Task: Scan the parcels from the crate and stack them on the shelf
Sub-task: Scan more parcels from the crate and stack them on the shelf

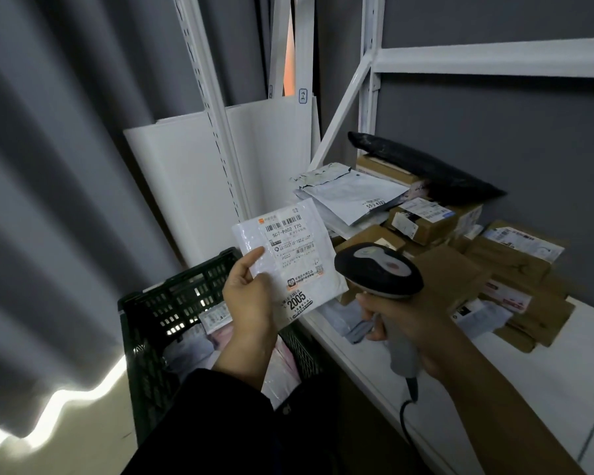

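At 6 o'clock the left hand (247, 296) pinches a flat white plastic mailer with barcode labels (288, 255) by its lower edge, label side up. At 4 o'clock the right hand (402, 323) grips a grey-and-black corded barcode scanner (378, 269) by the handle, with its head just beside the mailer. At 8 o'clock sits a dark green slatted plastic crate (158, 313) holding soft parcels. Farther off, at 2 o'clock, brown cardboard boxes (494, 269) lie heaped on the white metal shelf (494, 371).

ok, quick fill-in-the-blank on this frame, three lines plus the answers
The left hand holds a white ____, label facing up.
The right hand grips a ____ by its handle.
Brown boxes are piled on the white ____.
Missing: parcel; scanner; shelf.
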